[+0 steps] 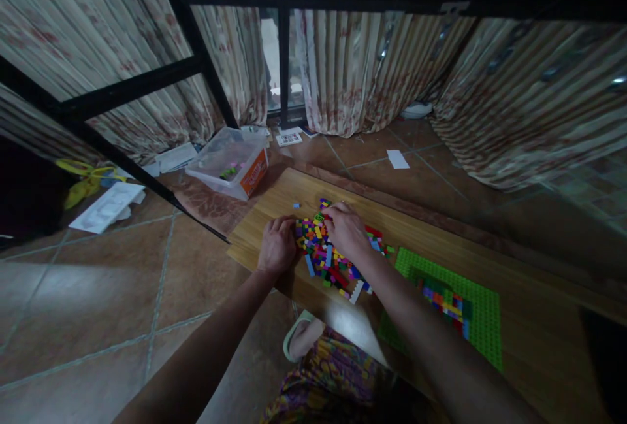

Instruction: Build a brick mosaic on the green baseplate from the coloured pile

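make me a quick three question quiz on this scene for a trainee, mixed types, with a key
1. Multiple choice: what colour is the studded baseplate?
A red
B white
C green

2. True or false: the pile of small bricks lies on the wooden table.

3. Short answer: which is nearer the baseplate, the left hand or the right hand?

Key:
1. C
2. True
3. The right hand; the left hand is at the pile's far side from the baseplate.
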A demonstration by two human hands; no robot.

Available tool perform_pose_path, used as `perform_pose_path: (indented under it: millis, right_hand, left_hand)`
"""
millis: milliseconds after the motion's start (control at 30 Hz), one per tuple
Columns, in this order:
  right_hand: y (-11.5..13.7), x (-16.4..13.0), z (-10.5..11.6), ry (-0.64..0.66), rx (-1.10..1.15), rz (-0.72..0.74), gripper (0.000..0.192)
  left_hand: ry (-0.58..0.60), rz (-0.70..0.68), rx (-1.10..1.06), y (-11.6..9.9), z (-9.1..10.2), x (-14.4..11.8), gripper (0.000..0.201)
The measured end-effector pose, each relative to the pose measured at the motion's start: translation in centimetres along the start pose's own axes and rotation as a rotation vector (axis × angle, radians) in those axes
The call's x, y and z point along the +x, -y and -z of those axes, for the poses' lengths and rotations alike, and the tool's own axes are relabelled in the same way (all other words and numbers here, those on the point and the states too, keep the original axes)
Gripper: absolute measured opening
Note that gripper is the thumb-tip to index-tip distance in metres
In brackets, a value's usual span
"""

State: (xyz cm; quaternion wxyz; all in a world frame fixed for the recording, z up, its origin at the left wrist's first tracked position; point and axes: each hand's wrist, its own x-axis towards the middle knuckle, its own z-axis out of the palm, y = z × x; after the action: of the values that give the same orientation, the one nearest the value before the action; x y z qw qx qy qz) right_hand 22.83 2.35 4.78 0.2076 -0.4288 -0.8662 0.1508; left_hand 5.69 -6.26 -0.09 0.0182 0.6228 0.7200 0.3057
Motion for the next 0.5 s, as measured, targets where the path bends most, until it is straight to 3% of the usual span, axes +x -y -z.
perform_pose_path:
  millis: [167, 500]
  right_hand:
    - [-0.38, 1.03, -0.77, 0.130, -0.060, -0.002, 0.024]
    - [0.22, 0.92, -0.95, 0.142, -0.165, 0.000, 0.027]
  left_hand:
    - [-0.008, -0.031, 0.033, 0.15, -0.14, -0.02, 0.027]
    - [-0.013, -0.046, 0.064, 0.34, -0.15, 0.25, 0.028]
